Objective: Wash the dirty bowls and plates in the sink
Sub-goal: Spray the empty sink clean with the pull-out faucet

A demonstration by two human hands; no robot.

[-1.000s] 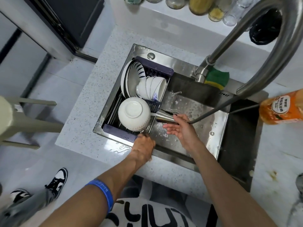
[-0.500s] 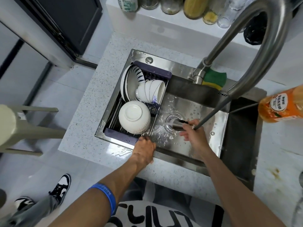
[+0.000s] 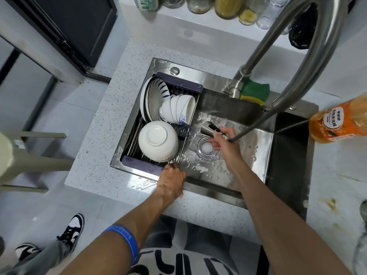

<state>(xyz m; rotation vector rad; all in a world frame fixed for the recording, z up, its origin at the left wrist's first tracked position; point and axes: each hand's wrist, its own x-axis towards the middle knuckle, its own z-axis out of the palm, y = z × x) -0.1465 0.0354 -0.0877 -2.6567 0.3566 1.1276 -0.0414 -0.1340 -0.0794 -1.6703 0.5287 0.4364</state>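
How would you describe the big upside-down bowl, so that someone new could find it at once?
Look at the steel sink, then at the dark dish rack that fills its left part. The upside-down white bowl sits at the near end of this rack. Unlike the small bowls lying on their sides behind it, it shows its round foot ring upward.

A single wide-angle camera on the person's head looks steeply down from above at the sink (image 3: 256,155), close enough that the faucet's arch (image 3: 309,42) looms large at upper right; bench (image 3: 99,139) and floor fill the edges.
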